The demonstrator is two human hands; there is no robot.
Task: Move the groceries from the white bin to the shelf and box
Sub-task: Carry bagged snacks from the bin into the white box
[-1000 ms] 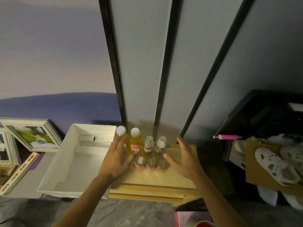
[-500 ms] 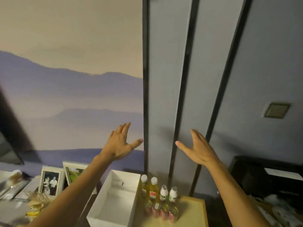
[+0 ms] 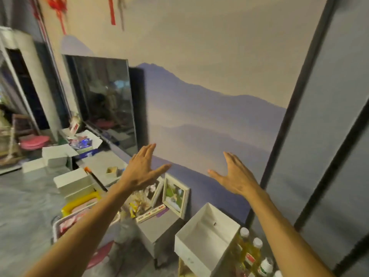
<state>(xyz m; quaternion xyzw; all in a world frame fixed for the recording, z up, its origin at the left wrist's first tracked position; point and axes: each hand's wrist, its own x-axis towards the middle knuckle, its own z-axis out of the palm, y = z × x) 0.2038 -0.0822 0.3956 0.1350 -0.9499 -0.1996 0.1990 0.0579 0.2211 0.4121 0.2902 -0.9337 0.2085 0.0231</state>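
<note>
Hands are free: your left hand [image 3: 143, 168] and right hand [image 3: 235, 174] hover spread, holding nothing. Below them the bin [image 3: 191, 256] looks empty, with the bottles [image 3: 252, 254] standing just beside it. You're likely finishing, so next look down and check nothing's left

— Anything here you can read?
— Nothing. The bottles [image 3: 254, 249] at five o'clock carry red and green labels [image 3: 248, 258], too blurred to make out. The strip [image 3: 151, 213] at seven o'clock shows red marks, also illegible.
</note>
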